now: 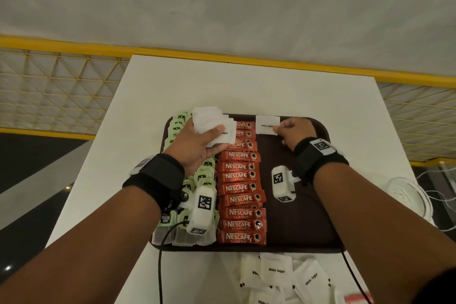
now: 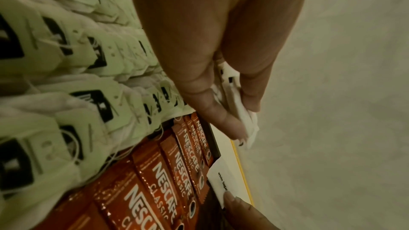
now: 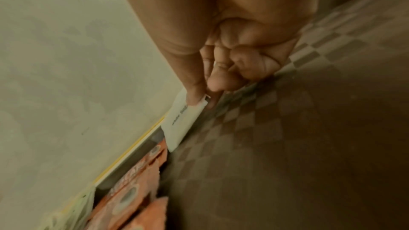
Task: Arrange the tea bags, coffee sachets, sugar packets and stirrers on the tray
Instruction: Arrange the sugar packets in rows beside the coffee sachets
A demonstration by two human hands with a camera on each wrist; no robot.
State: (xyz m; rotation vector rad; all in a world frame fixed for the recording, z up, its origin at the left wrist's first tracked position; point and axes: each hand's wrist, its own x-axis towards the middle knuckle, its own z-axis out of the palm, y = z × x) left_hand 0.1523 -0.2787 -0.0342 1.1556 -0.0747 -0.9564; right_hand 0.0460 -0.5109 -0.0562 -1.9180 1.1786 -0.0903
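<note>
Tea bags (image 1: 183, 226) fill the left column of the brown tray (image 1: 303, 224), with red coffee sachets (image 1: 243, 198) in a column just right of them. Above these, the left hand (image 1: 197, 140) grips a fanned stack of sugar packets (image 1: 212, 123). Further right, the right hand (image 1: 294, 131) pinches a single sugar packet (image 1: 266, 124) at the tray's far edge, apparently touching it. Loose sugar packets (image 1: 283, 276) lie on the white table (image 1: 246, 86) near the tray's front.
</note>
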